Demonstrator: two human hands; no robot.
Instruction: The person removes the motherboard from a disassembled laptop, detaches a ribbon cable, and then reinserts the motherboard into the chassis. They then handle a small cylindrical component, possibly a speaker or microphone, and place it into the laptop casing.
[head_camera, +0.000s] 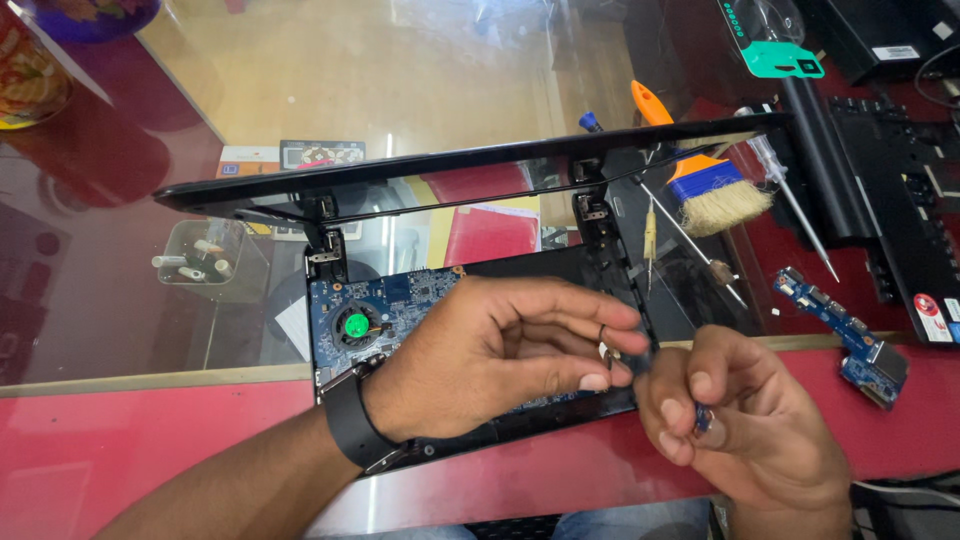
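Two hands meet over an opened laptop (560, 265) that lies on a glossy desk (120, 440) of red panels and clear glass. Its flat black lid stands raised beyond the hands, thin and shiny, held by two small metal hinges. Under the left hand (490, 355) sits the blue motherboard (400, 300), matte and studded with tiny parts, with a round fan (356, 325) whose hub is bright green. A broad black wristband wraps the left wrist.

The left grip is pressed together: thumb and forefinger pinch one end of a small blue circuit strip (640, 362). Just right of it, touching the same piece, the right hand (750, 425) pinches the other end, fingers curled tight, a sliver of blue showing between them. So the strip hangs between both grips, above the laptop's front right edge.

Beyond the right hand lie a brush (705, 190) with an orange handle, blue ferrule and pale bristles, and slim metal screwdrivers (690, 245). Further right rests a narrow blue connector board (845, 325), bumpy with silver ports. Far left of the left grip stands a clear plastic box (205, 255) holding small pale pieces.
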